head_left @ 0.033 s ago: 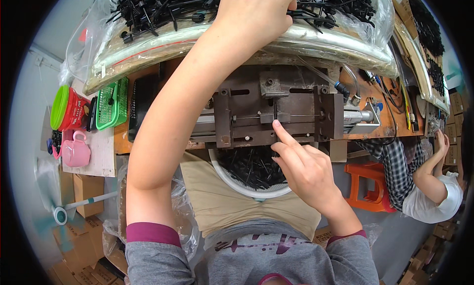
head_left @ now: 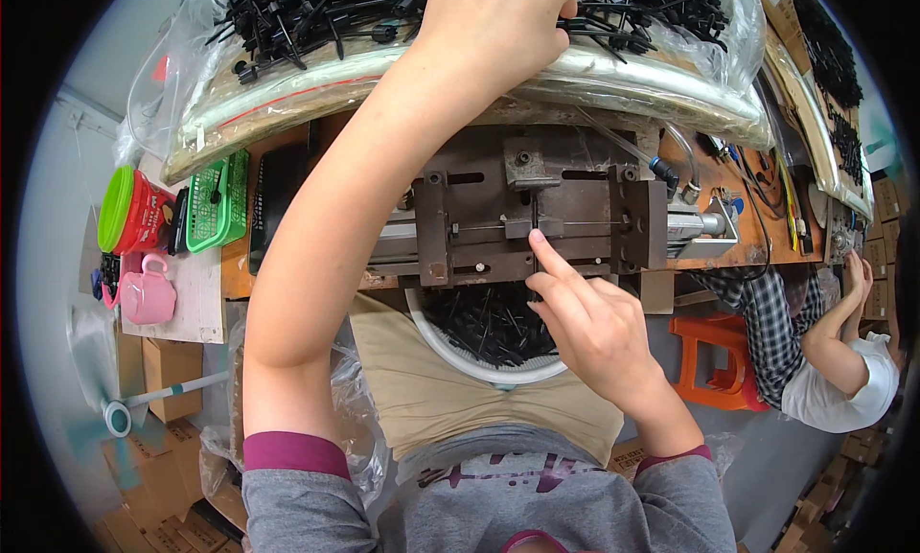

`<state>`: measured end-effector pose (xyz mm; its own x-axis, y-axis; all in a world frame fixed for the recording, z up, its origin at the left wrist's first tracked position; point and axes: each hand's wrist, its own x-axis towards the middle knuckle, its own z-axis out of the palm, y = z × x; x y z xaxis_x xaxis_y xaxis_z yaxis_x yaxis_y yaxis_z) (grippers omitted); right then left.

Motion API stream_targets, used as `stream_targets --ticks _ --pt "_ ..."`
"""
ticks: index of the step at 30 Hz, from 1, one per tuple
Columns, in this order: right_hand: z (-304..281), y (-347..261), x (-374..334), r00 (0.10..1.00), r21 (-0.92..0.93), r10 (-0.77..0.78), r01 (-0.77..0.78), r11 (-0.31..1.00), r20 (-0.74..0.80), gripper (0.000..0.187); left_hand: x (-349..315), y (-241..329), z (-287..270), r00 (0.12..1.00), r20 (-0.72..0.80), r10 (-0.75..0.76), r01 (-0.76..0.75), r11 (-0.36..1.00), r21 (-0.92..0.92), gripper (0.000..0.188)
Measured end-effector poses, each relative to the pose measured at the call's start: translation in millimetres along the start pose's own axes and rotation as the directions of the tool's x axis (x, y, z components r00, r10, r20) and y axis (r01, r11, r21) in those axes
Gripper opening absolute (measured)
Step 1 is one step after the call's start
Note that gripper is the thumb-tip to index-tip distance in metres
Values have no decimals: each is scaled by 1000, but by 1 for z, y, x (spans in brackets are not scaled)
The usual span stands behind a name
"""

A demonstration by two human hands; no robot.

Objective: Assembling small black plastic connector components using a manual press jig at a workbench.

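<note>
My left hand [head_left: 494, 31] reaches over the far tray, curled at a heap of black plastic pieces [head_left: 321, 21] with thin stems, like cable ties. Its fingertips are mostly hidden, so what they hold does not show. Below it, my right hand [head_left: 599, 328] is at a dark metal fixture [head_left: 575, 189]. The index finger stretches to the small metal block [head_left: 517, 229] at the fixture's middle. A thin black plastic piece [head_left: 535, 208] lies upright in the picture across the block, and its near end runs between my right thumb and curled fingers.
A white basin [head_left: 450, 357] of black pieces sits at my lap under the fixture. Air tubing [head_left: 661, 168] and a cylinder [head_left: 700, 225] stand right. Left are a green basket [head_left: 235, 203], a red tub [head_left: 139, 218] and a pink cup [head_left: 149, 294]. Another person [head_left: 834, 361] sits beyond an orange stool [head_left: 714, 361].
</note>
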<state>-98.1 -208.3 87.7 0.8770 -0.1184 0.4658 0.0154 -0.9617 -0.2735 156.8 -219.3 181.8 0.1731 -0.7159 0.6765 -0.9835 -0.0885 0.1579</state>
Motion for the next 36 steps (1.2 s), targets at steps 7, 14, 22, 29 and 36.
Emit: stream_targets --ticks 7,14,22,29,36 --pt "0 6 10 1000 -38 -27 28 999 4 20 8 -2 -7 997 81 2 -1 1000 -9 13" --pt "-7 7 10 998 -42 -7 9 999 61 28 -2 12 -28 997 -23 -71 65 973 -220 19" --pt "-71 57 81 956 -111 -134 109 988 -262 31 -91 62 -81 981 -54 -184 143 889 -435 21" --pt "-86 117 184 974 -572 -220 211 793 53 28 -157 105 -55 966 169 -198 247 902 -354 30" --pt "-81 129 207 990 -566 -93 139 812 109 34 -189 112 -21 970 197 -144 170 978 -118 25"
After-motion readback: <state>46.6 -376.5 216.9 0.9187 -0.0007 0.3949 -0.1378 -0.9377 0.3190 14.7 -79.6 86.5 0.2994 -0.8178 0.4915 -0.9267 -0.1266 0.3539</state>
